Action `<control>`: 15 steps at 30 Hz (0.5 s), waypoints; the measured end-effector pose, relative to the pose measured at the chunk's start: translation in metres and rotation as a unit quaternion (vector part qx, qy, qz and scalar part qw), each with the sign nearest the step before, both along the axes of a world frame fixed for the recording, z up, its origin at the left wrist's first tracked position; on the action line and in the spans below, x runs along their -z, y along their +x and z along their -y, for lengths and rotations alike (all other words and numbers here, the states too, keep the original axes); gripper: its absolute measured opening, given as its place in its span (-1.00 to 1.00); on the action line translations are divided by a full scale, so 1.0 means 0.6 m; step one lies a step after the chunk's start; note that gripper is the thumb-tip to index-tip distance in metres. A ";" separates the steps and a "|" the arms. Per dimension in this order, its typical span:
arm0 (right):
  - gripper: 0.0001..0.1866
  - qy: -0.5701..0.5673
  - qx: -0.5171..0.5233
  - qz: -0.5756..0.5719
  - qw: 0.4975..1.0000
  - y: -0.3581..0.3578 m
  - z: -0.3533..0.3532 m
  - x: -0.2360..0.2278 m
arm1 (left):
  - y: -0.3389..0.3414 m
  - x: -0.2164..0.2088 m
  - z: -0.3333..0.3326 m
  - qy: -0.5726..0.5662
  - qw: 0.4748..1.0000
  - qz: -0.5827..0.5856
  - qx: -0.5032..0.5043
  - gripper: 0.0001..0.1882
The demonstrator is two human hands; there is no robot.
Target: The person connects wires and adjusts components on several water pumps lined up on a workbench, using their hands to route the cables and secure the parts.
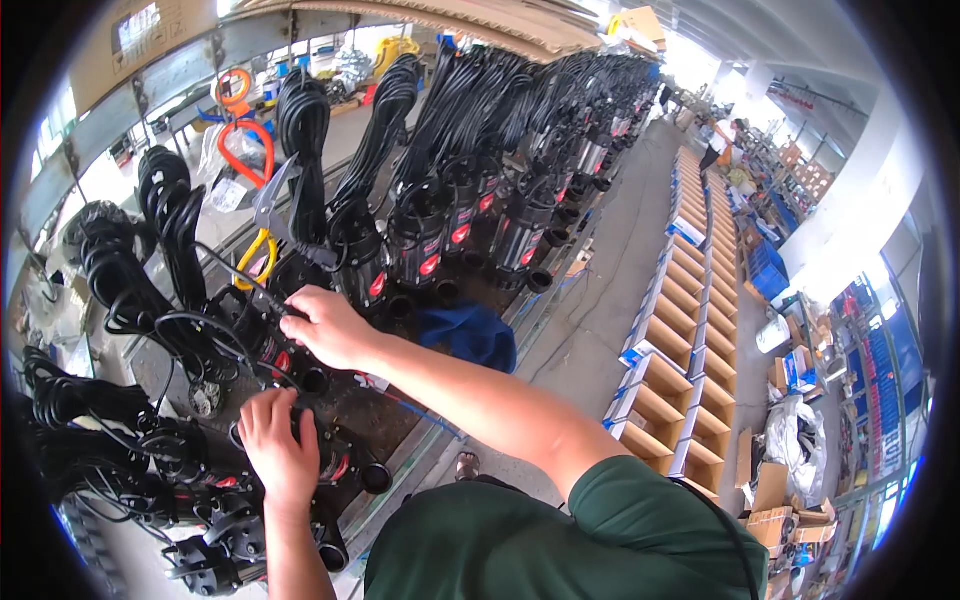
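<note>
Submersible pumps with steel bodies, red labels and coiled black cables crowd the bench. My right hand (330, 325) is closed, thumb and fingers pinching a black cable (250, 282) that slants up to the left. Below that hand stands a pump (272, 350) with a black outlet. Nearer me, my left hand (282, 440) curls over the dark top of another pump (335, 465); the fingertips' contact is partly hidden. Scissors (265, 215) with orange and yellow handles hang above the right hand. A blue cloth (470, 335) lies right of it.
More pumps (520, 235) line the bench into the distance. Pumps lying on their sides (210, 555) fill the near left. Across the aisle floor (570, 340) run rows of open cardboard boxes (665, 330). A white pillar (850, 210) stands at right; another person (716, 145) is far off.
</note>
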State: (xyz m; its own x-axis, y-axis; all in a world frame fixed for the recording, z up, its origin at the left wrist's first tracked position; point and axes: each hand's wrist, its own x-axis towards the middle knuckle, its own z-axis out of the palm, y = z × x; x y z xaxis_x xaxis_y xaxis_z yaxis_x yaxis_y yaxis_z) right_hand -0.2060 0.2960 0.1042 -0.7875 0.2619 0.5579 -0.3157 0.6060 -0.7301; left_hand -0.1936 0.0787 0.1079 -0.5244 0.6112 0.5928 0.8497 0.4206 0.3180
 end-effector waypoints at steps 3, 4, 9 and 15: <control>-0.78 -0.178 -0.067 0.103 0.976 0.003 0.010 -0.011 | -0.012 0.008 0.013 -0.127 0.991 0.005 -0.040 -0.61; -0.78 -0.201 -0.066 0.098 0.972 0.005 0.010 -0.012 | -0.003 0.000 0.009 -0.123 0.991 0.034 -0.041 -0.61; -0.73 -0.106 -0.031 0.092 0.990 -0.001 0.012 -0.002 | 0.021 0.006 0.025 -0.135 0.987 0.022 -0.080 -0.54; -0.71 -0.105 -0.032 0.058 0.992 0.004 0.010 -0.003 | 0.082 0.000 0.076 -0.246 0.967 0.022 -0.062 -0.18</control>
State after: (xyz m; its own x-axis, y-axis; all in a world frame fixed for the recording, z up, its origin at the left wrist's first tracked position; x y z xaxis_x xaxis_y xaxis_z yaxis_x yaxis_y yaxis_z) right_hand -0.2034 0.2899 0.1062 -0.8616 0.3109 0.4014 -0.2551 0.4183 -0.8717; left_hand -0.1443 0.0331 0.1076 -0.6292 0.7450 0.2214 0.7737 0.6275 0.0872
